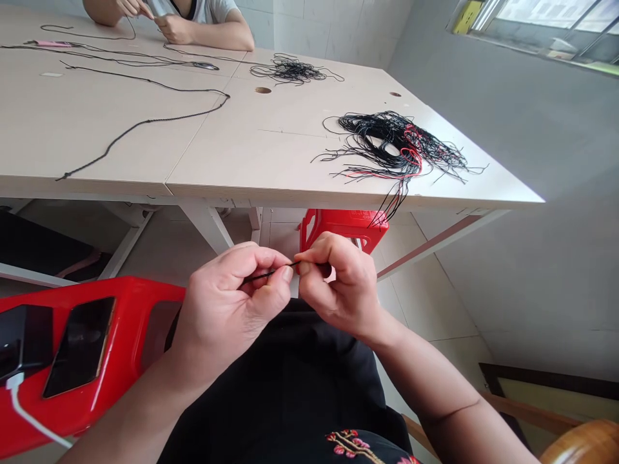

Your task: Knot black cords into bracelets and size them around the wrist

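A person's left hand (236, 296) and right hand (341, 283), each closed in a tight pinch, grip a black cord (260, 277) above the lap (285, 361). A bundle of black and red cords (399, 129) lies on a table (242, 154) at 1 o'clock, a co-worker's hands (174, 29) are at 11, and a phone (80, 348) rests on a red stool (124, 322) at 8.

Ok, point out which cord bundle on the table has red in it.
The larger, nearer bundle, some ends hanging off the table: red shows among its black. The smaller, farther bundle looks all black.
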### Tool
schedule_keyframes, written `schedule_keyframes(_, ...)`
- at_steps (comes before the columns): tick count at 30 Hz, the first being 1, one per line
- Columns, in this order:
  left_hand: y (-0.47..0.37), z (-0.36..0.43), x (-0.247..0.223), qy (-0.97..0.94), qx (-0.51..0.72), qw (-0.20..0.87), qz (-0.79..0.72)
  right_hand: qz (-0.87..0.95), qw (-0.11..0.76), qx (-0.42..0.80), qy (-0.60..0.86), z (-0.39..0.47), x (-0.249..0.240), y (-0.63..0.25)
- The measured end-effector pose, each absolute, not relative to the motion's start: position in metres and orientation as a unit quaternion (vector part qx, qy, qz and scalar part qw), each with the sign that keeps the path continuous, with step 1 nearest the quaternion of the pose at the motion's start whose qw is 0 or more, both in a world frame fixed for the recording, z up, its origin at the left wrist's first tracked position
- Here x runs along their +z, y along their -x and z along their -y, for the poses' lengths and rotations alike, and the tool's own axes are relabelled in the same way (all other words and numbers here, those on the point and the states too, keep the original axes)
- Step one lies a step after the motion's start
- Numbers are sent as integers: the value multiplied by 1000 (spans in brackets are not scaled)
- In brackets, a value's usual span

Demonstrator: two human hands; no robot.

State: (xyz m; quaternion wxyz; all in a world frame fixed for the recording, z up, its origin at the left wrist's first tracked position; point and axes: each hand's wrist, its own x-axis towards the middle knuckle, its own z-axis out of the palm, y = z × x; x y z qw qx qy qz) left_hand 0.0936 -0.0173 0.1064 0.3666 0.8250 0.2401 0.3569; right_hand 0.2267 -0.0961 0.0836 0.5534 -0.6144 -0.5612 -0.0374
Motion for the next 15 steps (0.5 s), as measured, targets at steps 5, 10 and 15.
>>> schedule_keyframes(5, -91, 20, 111, -818, 348, 373, -264, 463, 623, 109, 621, 95, 82, -227)
schedule_keyframes(10, -92, 22, 113, -826, 360, 341, -268, 457, 643, 156, 594, 96, 84, -227)
schedule_keyframes(15, -93, 20, 110, -839, 382, 294, -253, 463, 621, 194, 602, 99, 86, -226)
